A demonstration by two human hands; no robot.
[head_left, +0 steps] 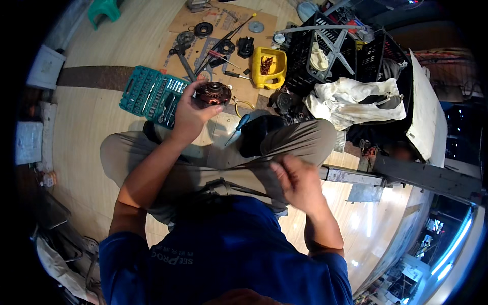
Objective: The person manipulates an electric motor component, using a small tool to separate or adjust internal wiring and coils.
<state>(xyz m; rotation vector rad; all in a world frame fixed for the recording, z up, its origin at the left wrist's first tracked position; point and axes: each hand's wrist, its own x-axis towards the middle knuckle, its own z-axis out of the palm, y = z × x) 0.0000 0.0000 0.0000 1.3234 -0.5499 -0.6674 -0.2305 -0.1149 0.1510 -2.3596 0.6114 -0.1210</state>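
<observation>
The left hand [188,117] grips the round coppery part [214,93], forward-left of the right hand [300,184], loosely curled, perhaps empty.

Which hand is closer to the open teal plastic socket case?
Left. The left hand is just right of the teal plastic case in view; the right hand is farther right and back.

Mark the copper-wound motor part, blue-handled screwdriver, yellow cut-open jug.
Copper-wound motor part [213,95], head view: middle of windings.
Blue-handled screwdriver [243,122], head view: handle.
Yellow cut-open jug [282,63], head view: right wall.
</observation>
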